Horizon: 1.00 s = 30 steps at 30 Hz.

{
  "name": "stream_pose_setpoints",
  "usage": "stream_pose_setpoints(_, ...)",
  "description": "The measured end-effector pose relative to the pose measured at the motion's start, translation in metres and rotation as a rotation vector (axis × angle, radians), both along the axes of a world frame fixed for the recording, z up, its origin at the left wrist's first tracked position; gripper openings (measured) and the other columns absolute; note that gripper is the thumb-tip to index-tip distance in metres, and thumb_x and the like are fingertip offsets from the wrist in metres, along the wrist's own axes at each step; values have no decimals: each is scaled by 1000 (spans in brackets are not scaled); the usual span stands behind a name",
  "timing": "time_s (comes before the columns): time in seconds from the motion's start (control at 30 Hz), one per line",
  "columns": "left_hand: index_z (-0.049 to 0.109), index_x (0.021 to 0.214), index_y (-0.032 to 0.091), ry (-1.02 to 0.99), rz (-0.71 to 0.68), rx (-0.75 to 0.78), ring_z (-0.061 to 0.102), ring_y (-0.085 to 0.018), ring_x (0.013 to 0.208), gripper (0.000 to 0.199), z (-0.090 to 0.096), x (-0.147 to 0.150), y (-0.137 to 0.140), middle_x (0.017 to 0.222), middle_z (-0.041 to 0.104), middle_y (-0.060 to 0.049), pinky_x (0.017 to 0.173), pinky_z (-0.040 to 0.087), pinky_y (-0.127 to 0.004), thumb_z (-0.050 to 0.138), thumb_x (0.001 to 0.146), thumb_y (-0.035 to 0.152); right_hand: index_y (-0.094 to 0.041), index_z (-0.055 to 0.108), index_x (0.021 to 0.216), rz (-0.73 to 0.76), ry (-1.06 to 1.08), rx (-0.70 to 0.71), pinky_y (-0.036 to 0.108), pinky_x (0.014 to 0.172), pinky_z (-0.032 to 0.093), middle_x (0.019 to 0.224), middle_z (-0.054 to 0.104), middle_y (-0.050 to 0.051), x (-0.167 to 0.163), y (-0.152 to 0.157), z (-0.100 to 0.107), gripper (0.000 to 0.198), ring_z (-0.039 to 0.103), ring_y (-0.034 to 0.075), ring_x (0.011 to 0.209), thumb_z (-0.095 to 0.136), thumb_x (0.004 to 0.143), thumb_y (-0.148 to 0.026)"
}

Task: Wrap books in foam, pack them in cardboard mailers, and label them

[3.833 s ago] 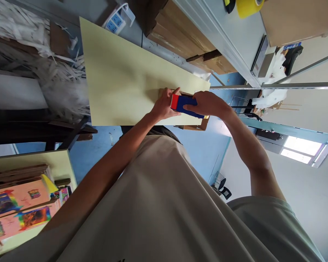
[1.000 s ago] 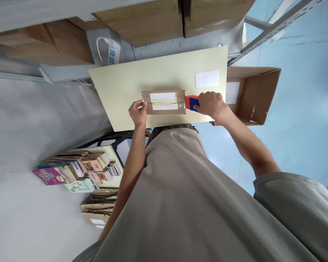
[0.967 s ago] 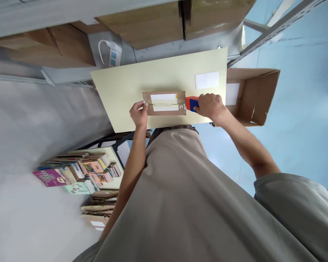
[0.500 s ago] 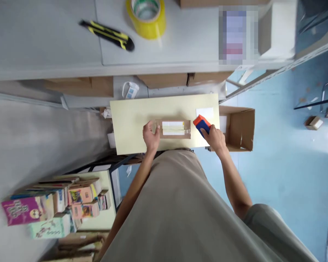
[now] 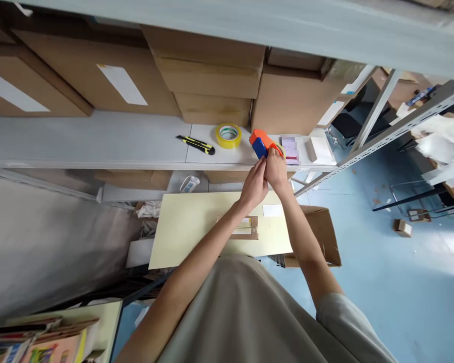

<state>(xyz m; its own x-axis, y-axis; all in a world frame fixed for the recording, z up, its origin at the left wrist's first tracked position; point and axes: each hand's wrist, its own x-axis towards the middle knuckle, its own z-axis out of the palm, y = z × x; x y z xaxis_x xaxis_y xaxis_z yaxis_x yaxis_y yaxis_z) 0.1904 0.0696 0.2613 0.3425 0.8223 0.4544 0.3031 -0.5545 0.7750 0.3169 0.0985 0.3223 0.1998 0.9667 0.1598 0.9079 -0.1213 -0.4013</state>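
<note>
My right hand [image 5: 276, 169] grips an orange and blue tape dispenser [image 5: 262, 142] in front of the shelf edge. Close against it is my left hand [image 5: 254, 182], its fingers closed at the lower end of the blue part; the fingertips are partly hidden. Below my forearms, a small taped cardboard box [image 5: 254, 228] with a white label lies on the pale yellow table [image 5: 189, 222], partly covered by my left arm. A white slip of paper [image 5: 272, 210] rests beside the box.
On the grey shelf [image 5: 136, 138] are a black and yellow utility knife [image 5: 197, 144], a yellow tape roll [image 5: 228, 136], printed cards [image 5: 289, 149] and a white box [image 5: 321, 150]. Large cartons [image 5: 212, 75] stand behind. An open carton [image 5: 321, 232] sits right of the table.
Both hands have risen from the table to the shelf edge. My left hand has left the small box and joined my right at the tape dispenser. The view has tilted up.
</note>
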Motion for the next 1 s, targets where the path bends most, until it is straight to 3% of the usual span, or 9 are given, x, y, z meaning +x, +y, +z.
stream_pose_setpoints(0.13, 45, 186, 20, 28, 14, -74, 55, -34, 176, 84, -5, -10, -3, 188, 56, -18, 150, 47, -58, 57, 105, 6, -2, 67, 156, 16, -95, -52, 66, 135, 48, 146, 80, 33, -10, 37, -9, 55, 75, 43, 144, 42, 107, -3)
stream_pose_setpoints(0.27, 54, 180, 19, 88, 26, -173, 62, -35, 171, 70, -28, -49, -28, 184, 60, -19, 146, 52, -56, 63, 112, 18, -9, 56, 176, 44, -64, 101, 71, 143, 41, 169, 69, 29, -6, 22, -30, 62, 57, 42, 168, 39, 116, -14)
stream_pose_setpoints(0.37, 61, 174, 23, 128, 152, -327, 69, -35, 163, 64, -74, -105, -57, 177, 69, -17, 141, 57, -55, 70, 111, 24, -20, 45, 185, 39, 22, 246, 76, 144, 38, 187, 51, 24, 4, -36, -75, 63, 41, 42, 181, 36, 125, -38)
stream_pose_setpoints(0.43, 65, 169, 22, 163, 312, -510, 75, -36, 155, 61, -113, -147, -84, 170, 74, -18, 135, 62, -56, 74, 109, 25, -20, 38, 188, 10, 108, 191, 77, 145, 38, 190, 46, 25, 4, -92, -119, 69, 40, 43, 182, 32, 127, -51)
stream_pose_setpoints(0.6, 69, 163, 18, 267, 472, -870, 78, -40, 148, 58, -181, -196, -148, 157, 81, -22, 132, 63, -58, 79, 108, 35, -6, 39, 183, -129, 377, -366, 76, 135, 51, 176, 60, 39, -37, -226, -223, 98, 60, 53, 167, 39, 118, -79)
stream_pose_setpoints(0.67, 66, 168, 18, 273, 411, -872, 75, -41, 154, 66, -190, -187, -159, 160, 79, -23, 135, 59, -58, 81, 109, 45, -4, 38, 183, -184, 439, -475, 73, 133, 54, 176, 60, 40, -57, -251, -247, 106, 62, 54, 165, 40, 115, -85)
stream_pose_setpoints(0.77, 55, 177, 14, 349, 411, -854, 63, -47, 167, 87, -191, -162, -165, 174, 67, -29, 140, 52, -60, 86, 107, 56, -5, 40, 185, -281, 480, -421, 67, 130, 57, 173, 65, 37, -74, -256, -262, 112, 65, 49, 163, 42, 112, -90)
stream_pose_setpoints(0.87, 52, 180, 12, 413, 478, -829, 61, -50, 168, 99, -187, -148, -166, 178, 63, -31, 136, 55, -58, 91, 103, 59, -8, 56, 178, -342, 541, -397, 59, 110, 66, 133, 85, 28, -73, -250, -266, 102, 83, 44, 128, 42, 113, -86)
stream_pose_setpoints(1.0, 77, 149, 18, 436, 473, -823, 81, -42, 138, 52, -185, -159, -161, 144, 85, -23, 116, 64, -48, 79, 112, 53, -13, 71, 166, -311, 585, -362, 48, 93, 63, 106, 87, 19, -61, -254, -270, 89, 82, 35, 97, 36, 118, -78)
